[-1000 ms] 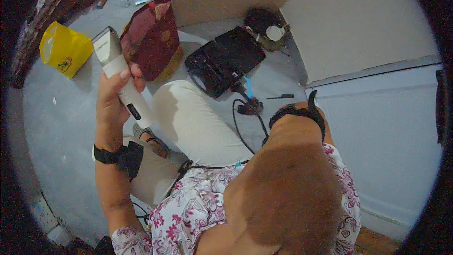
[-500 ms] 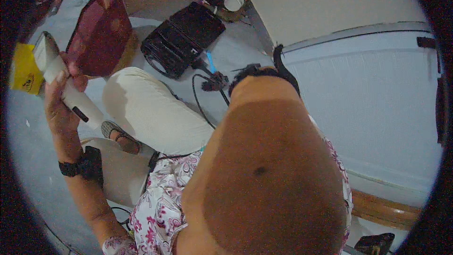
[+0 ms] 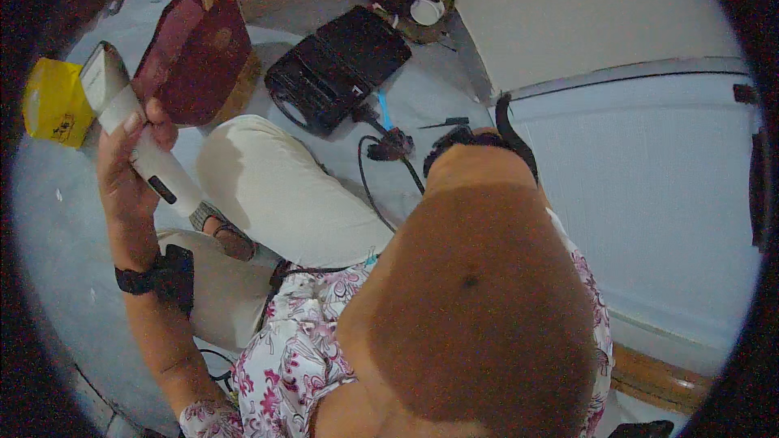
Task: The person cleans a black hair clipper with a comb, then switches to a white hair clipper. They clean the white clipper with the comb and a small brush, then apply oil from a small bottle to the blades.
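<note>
My left hand (image 3: 130, 158) is raised at the left, with its fingers wrapped round a white handheld device (image 3: 158, 164). The device is long and tapering, with a broad pale head at its upper end and a small black window low on its body; its exact kind I cannot make out. A black strap with a flat black unit (image 3: 166, 280) sits on my left wrist. My right forearm (image 3: 479, 292) fills the middle, close up, with a black band (image 3: 462, 142) at its far end. My right hand does not show.
Behind the device are a yellow packet (image 3: 57, 105) and a maroon bag (image 3: 195, 57). A black case (image 3: 337, 69) with a cable lies ahead, near a white roll (image 3: 426, 11). My legs in pale trousers (image 3: 276, 186) are bent. A white panel (image 3: 641, 186) stands at the right.
The whole view has shifted, so everything appears further right. My left hand still grips the white device, and both arms look otherwise much the same.
</note>
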Demonstrator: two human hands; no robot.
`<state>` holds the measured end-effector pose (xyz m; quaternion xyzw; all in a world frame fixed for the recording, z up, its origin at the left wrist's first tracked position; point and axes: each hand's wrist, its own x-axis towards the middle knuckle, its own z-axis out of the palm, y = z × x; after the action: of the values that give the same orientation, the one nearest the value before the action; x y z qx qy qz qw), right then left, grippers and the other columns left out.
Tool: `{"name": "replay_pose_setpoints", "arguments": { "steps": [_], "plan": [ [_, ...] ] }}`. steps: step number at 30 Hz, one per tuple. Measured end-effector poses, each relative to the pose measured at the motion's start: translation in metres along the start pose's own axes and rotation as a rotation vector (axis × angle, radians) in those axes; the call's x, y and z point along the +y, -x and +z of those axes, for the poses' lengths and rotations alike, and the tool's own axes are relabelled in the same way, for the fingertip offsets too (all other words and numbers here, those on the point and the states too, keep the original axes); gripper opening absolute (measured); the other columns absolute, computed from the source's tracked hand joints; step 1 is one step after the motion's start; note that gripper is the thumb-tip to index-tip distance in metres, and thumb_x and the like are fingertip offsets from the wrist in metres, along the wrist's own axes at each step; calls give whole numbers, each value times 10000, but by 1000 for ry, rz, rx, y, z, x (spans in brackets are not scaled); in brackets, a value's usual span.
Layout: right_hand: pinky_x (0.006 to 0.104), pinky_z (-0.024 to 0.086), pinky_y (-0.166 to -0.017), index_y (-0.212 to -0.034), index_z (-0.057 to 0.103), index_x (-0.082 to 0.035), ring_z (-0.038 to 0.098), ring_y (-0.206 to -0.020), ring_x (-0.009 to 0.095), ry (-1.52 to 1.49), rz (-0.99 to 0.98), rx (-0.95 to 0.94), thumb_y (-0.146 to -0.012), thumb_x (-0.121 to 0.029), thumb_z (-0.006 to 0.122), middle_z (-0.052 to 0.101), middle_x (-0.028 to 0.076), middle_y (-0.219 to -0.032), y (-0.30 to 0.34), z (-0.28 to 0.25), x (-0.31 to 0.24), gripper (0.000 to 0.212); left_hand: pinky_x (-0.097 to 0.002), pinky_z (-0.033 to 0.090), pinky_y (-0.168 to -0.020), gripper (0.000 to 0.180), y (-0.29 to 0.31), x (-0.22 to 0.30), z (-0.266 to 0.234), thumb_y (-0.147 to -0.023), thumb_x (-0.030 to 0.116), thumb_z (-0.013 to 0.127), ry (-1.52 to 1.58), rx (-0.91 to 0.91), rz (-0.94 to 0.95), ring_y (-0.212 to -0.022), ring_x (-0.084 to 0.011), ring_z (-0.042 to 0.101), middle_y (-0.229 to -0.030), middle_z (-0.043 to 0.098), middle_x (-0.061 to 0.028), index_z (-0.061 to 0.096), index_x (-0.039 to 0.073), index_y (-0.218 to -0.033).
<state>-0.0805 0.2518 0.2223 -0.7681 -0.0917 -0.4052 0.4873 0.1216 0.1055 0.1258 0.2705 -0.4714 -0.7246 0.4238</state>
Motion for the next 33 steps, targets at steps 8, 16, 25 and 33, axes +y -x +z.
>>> {"name": "replay_pose_setpoints", "arguments": {
  "steps": [8, 16, 25, 33],
  "plan": [
    [310, 421, -439, -1112, 485, 8, 533, -526, 216, 5, 12, -10, -839, -301, 504, 567, 192, -936, 0, -3, 1, 413, -253, 421, -614, 381, -2, 2, 2, -775, 174, 570, -27, -55, -6, -685, -121, 498, -869, 545, -61, 440, 11, -1093],
    [302, 423, -456, -1095, 494, 8, 535, -543, 206, -2, 10, -12, -836, -289, 515, 570, 180, -925, -5, -5, 3, 394, -265, 432, -603, 273, 0, 3, 5, -781, 170, 569, 2, -21, -4, -652, -133, 524, -819, 570, -69, 474, 14, -984],
    [293, 425, -476, -1075, 505, 7, 538, -561, 194, -45, 34, -13, -832, -274, 527, 574, 165, -913, -12, 0, 12, 372, -265, 446, -643, 393, 1, 0, -6, -787, 185, 567, -14, -46, -37, -759, -141, 525, -899, 541, -72, 435, 11, -1114],
    [285, 428, -493, -1058, 515, 6, 541, -577, 184, -67, 30, -15, -828, -261, 537, 577, 153, -903, -17, -5, 15, 353, -254, 450, -588, 283, 0, 2, 5, -773, 156, 574, 30, -10, -26, -645, -131, 542, -814, 583, -69, 486, 17, -1004]
  ]
}}
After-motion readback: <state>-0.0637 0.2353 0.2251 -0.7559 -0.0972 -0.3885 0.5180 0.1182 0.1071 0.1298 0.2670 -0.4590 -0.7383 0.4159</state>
